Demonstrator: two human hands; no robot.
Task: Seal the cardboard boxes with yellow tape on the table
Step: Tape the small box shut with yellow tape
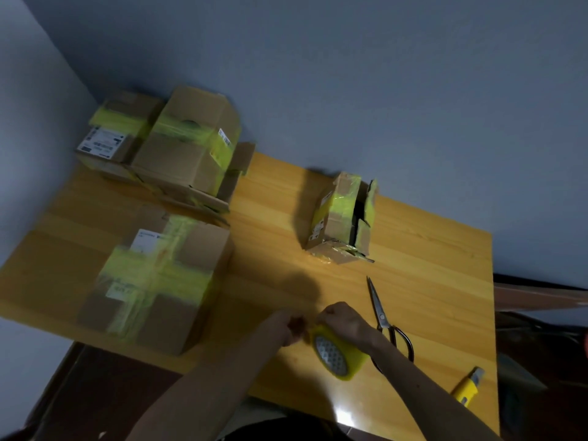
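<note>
Right hand [343,323] gripping yellow tape roll [339,356] from above, left hand [283,326] curled just beside it, hold unclear, forearms over worktop [429,281]

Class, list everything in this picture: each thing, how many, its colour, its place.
table: one, wooden, under everything.
large cardboard box: one, brown, yellow tape cross, near left.
stacked cardboard boxes: at least two, brown, yellow-taped, far left corner.
small cardboard box: one, brown, yellow-taped, gaping, centre.
scissors: one, metal, dark handles, near right.
utility knife: one, yellow, near right edge.
yellow tape roll: one, held at near edge.
left hand: at the roll's edge, grasp blurred.
right hand: grips the roll.
</note>
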